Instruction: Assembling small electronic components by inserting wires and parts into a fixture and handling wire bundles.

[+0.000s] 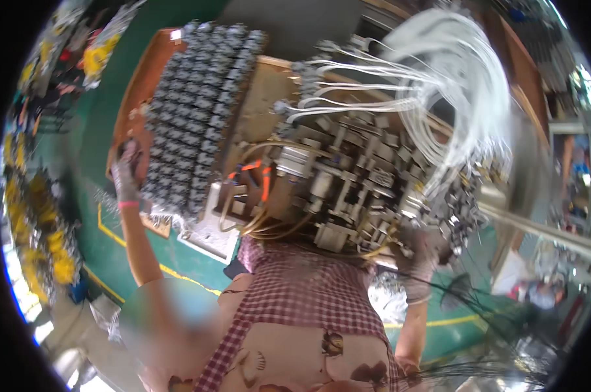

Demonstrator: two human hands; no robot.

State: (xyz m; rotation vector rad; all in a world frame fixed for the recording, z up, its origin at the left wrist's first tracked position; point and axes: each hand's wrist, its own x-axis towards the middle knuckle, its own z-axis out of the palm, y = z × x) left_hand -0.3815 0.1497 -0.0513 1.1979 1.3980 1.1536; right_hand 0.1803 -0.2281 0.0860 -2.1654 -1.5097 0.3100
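Observation:
My left hand, in a pale glove with a pink band at the wrist, is at the left edge of the brown work table. Its fingers look closed around something small and dark. Beside it stand packed rows of grey connector-like parts. My right hand, gloved and smeared by motion, is at the near right of the bench, next to a pile of small metal parts; its fingers do not show clearly. Between the hands sits a metal fixture with many blocks and a silver cylinder.
A big bundle of white cables hangs over the far right, its ends fanning toward the fixture. Tan hoses and an orange tube run near the front. A white tray stands front left. Yellow bundles lie farther left.

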